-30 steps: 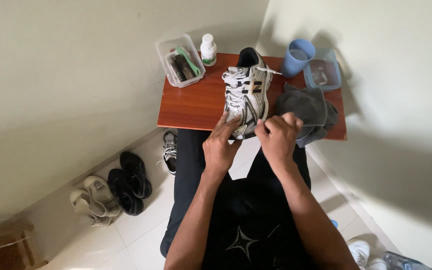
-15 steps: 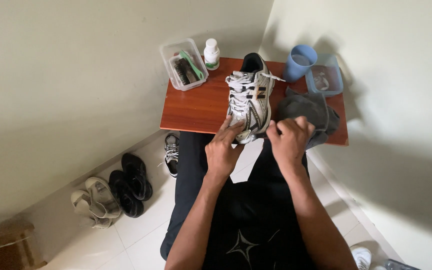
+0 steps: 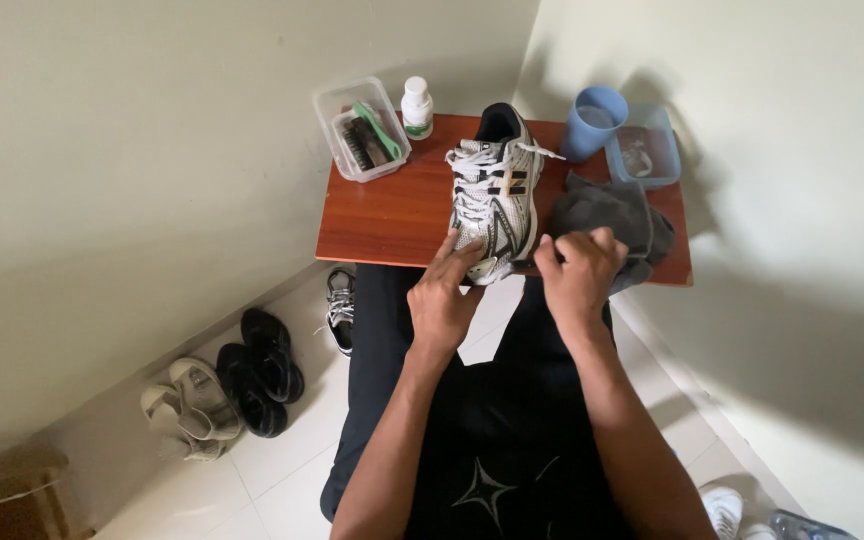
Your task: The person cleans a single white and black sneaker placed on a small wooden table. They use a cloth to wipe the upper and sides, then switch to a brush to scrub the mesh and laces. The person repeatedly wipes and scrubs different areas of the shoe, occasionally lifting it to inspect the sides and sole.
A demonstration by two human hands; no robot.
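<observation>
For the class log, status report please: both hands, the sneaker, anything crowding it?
Left hand fingers on sneaker toe. Right hand on grey cloth, beside the toe. Sneaker upright on wooden table. Nothing blocking.

The left hand (image 3: 444,295) hides the sneaker's (image 3: 493,190) toe; the bottom edge cuts off a white shoe (image 3: 724,508).

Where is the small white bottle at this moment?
In the head view, the small white bottle stands at the wooden table's far edge, between the clear plastic box of brushes and the sneaker.
</observation>
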